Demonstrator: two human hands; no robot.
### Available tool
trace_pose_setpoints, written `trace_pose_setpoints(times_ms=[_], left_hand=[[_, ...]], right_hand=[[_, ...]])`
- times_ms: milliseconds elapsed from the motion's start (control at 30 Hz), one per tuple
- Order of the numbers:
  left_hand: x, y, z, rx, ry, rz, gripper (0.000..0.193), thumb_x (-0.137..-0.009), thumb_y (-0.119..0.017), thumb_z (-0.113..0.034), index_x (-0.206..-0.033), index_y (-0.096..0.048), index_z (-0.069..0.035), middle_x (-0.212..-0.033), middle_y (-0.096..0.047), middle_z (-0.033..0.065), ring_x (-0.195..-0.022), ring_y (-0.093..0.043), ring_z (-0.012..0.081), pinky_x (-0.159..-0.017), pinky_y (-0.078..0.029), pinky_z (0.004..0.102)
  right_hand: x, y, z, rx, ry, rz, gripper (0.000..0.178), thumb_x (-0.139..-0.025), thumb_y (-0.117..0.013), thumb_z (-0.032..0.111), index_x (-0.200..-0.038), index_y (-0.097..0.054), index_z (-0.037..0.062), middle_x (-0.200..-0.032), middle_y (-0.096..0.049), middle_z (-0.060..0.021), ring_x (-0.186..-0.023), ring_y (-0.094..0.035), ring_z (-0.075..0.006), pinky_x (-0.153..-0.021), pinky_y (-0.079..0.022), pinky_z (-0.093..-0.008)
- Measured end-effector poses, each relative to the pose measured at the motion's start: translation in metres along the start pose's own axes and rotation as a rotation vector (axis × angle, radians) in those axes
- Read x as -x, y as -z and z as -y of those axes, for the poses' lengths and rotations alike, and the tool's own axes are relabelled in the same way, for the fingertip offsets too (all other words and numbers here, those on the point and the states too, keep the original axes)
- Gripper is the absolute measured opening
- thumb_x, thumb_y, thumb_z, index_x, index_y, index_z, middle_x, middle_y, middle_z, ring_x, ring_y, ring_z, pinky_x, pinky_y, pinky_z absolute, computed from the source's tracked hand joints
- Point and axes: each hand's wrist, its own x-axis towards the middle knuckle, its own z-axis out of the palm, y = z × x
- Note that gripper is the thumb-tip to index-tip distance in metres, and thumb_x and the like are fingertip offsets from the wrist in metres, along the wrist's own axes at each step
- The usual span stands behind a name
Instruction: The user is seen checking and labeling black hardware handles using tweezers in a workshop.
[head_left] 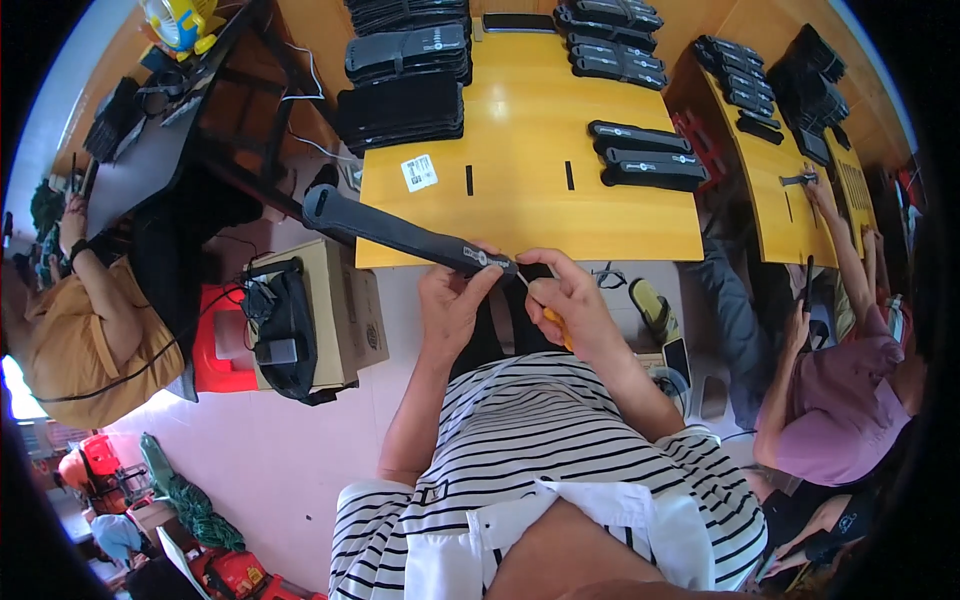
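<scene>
1. Nearest to me, my right hand (572, 300) is closed on a small tool with a yellow handle (553, 322), its thin tip pointing at the end of the long black padded piece (400, 232). I judge the main risk here: the tip sits very close to my left thumb, so a slip off the piece could jab it.

2. My left hand (452, 300) is clamped around the near end of the black piece, beside its small white label. The piece runs up and left from my hands, out over the near edge of the yellow table (520, 210), with its far end unsupported. If my grip loosens, I expect the long end to swing down and pull the work away from the tool.

3. Just left of me, a cardboard box (345, 300) with a black bag (285, 335) on it stands under the free end; a dropped piece could knock into them.

4. Farther out, finished black pieces (645, 160) lie in a small pile on the table, with taller stacks (405, 90) behind. A wide swing of the long piece could nudge them.

5. Farthest right, a person in a purple shirt (850, 400) works at the next table, well apart from my hands.
</scene>
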Motion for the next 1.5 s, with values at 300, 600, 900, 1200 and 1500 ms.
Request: trace_pose_setpoints(times_ms=[300,600,900,1200,1500], left_hand=[[-0.011,0.014,-0.007,0.331,0.326,0.18,0.019,-0.087,-0.055,-0.014,-0.095,-0.056,0.004,-0.081,-0.061,0.0084,-0.073,-0.063,0.0147,-0.067,-0.056,0.029],[-0.02,0.025,0.003,0.294,0.473,0.245,0.023,-0.088,-0.054,-0.018,-0.096,-0.055,0.004,-0.082,-0.061,0.0072,-0.071,-0.062,0.0126,-0.065,-0.056,0.0273],[-0.02,0.021,0.01,0.328,0.468,0.188,0.023,-0.088,-0.056,-0.021,-0.093,-0.055,0.002,-0.08,-0.06,0.0062,-0.07,-0.061,0.0117,-0.064,-0.056,0.027],[-0.017,0.019,0.014,0.257,0.53,0.205,0.027,-0.088,-0.055,-0.022,-0.095,-0.056,0.004,-0.079,-0.06,0.006,-0.067,-0.06,0.0105,-0.062,-0.056,0.0247],[-0.016,0.013,0.022,0.342,0.459,0.251,0.026,-0.089,-0.053,-0.021,-0.096,-0.055,0.003,-0.081,-0.06,0.0057,-0.07,-0.061,0.0113,-0.063,-0.056,0.0252]], right_hand=[[0.005,0.0,0.003,0.729,0.455,-0.02,0.039,-0.08,-0.046,-0.005,-0.116,-0.055,0.0057,-0.065,-0.052,-0.0064,-0.054,-0.048,-0.0119,-0.051,-0.04,-0.024],[-0.011,0.013,0.013,0.422,0.141,0.251,0.037,-0.084,-0.044,-0.004,-0.117,-0.056,0.0055,-0.057,-0.043,0.0005,-0.049,-0.043,-0.0085,-0.045,-0.035,-0.0209],[-0.007,0.013,-0.003,0.38,0.11,0.182,0.036,-0.089,-0.042,0.0,-0.122,-0.053,0.0076,-0.062,-0.044,0.0012,-0.051,-0.039,-0.005,-0.044,-0.03,-0.018],[-0.01,0.021,0.007,0.818,0.378,0.265,0.041,-0.085,-0.046,-0.004,-0.122,-0.053,0.0115,-0.063,-0.044,0.0005,-0.055,-0.039,-0.0082,-0.051,-0.035,-0.0205],[-0.007,0.032,-0.001,-0.069,-0.227,0.256,0.035,-0.09,-0.044,0.006,-0.124,-0.052,0.0121,-0.057,-0.036,0.0051,-0.043,-0.027,-0.0018,-0.038,-0.019,-0.0155]])
